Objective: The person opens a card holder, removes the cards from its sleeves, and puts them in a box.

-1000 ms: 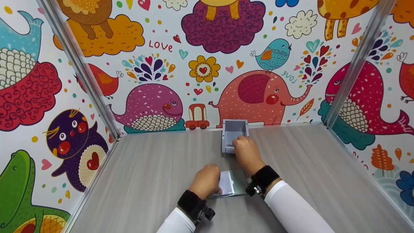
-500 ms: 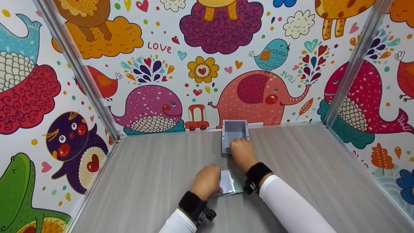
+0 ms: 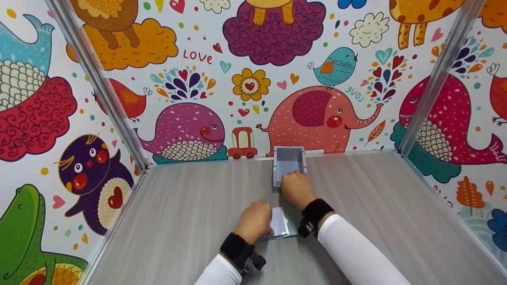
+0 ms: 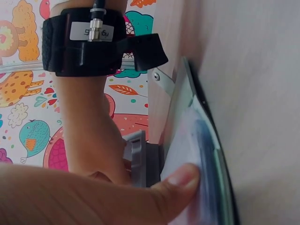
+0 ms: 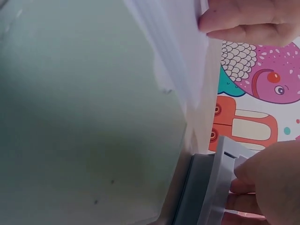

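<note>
Pinching pale sheets between thumb and fingers, a person's left hand rests over a green folder on a wood-grained table. Beyond the folder, the right hand bends its fingers into a grey tray near the illustrated wall; whether they hold anything cannot be told, as the knuckles and the tray's side block the view. The left hand covers the folder's left part from the head camera, and the sheets run out of frame in both wrist views, their layers hard to separate. Both white sleeves are cut off below. Compared with 1 second earlier, the right hand sits lower, covering more of the tray's near end; the sheets and left hand have barely shifted.
</note>
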### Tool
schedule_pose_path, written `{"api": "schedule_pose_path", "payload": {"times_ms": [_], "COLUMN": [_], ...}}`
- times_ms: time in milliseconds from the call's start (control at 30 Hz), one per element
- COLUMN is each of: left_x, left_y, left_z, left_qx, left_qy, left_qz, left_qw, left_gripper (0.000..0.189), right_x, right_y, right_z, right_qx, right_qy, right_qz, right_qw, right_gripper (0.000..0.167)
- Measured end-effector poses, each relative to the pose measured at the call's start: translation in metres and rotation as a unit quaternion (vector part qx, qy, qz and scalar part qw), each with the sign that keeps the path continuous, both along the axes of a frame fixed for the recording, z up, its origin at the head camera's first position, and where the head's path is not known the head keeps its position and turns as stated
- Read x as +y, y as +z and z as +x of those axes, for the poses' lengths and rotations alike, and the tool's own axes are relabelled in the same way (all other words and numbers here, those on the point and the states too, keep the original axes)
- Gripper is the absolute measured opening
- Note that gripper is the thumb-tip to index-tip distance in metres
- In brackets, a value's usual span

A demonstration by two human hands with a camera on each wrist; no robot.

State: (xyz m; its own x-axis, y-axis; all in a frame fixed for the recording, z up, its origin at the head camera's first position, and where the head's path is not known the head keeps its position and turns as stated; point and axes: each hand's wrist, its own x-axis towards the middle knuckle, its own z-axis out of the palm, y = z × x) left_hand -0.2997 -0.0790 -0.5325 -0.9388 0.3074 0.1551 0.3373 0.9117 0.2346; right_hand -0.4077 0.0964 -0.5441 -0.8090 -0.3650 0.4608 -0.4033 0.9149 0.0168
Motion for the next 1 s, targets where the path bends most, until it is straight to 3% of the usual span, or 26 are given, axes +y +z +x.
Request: {"api": "schedule_pose_path", "payload": {"times_ms": [233, 300, 367, 467, 600, 733, 867, 1000], "left_x": [0.002, 0.003, 0.003, 0.003, 0.003, 0.003, 0.002, 0.001], "left_y": [-0.002, -0.002, -0.002, -0.001, 0.001, 0.002, 0.002, 0.002], "left_z": [-0.002, -0.002, -0.002, -0.002, -0.001, -0.001, -0.002, -0.002], "left_qx": [-0.006, -0.010, -0.015, -0.022, -0.020, -0.015, -0.011, -0.011], "left_qy": [0.003, 0.004, 0.005, 0.009, 0.010, 0.004, -0.002, -0.003], "left_qz": [-0.006, -0.008, -0.012, -0.018, -0.027, -0.024, -0.025, -0.029], "left_qw": [1.0000, 0.9999, 0.9998, 0.9996, 0.9994, 0.9996, 0.9996, 0.9995], "left_gripper": [0.046, 0.046, 0.047, 0.050, 0.051, 0.044, 0.040, 0.040], "right_x": [0.003, 0.004, 0.005, 0.007, 0.011, 0.016, 0.020, 0.023], "right_y": [0.001, 0.004, 0.007, 0.011, 0.012, 0.009, 0.006, 0.004], "right_z": [0.012, 0.019, 0.028, 0.040, 0.052, 0.059, 0.063, 0.064], "right_qx": [0.073, 0.072, 0.034, -0.073, -0.180, -0.228, -0.275, -0.291], "right_qy": [0.034, 0.045, 0.046, 0.032, 0.012, 0.018, 0.030, 0.047], "right_qz": [-0.067, -0.104, -0.146, -0.203, -0.218, -0.205, -0.193, -0.180], "right_qw": [0.9945, 0.9909, 0.9876, 0.9759, 0.9591, 0.9517, 0.9413, 0.9386], "right_gripper": [0.015, 0.016, 0.018, 0.020, 0.015, 0.002, 0.012, 0.017]}}
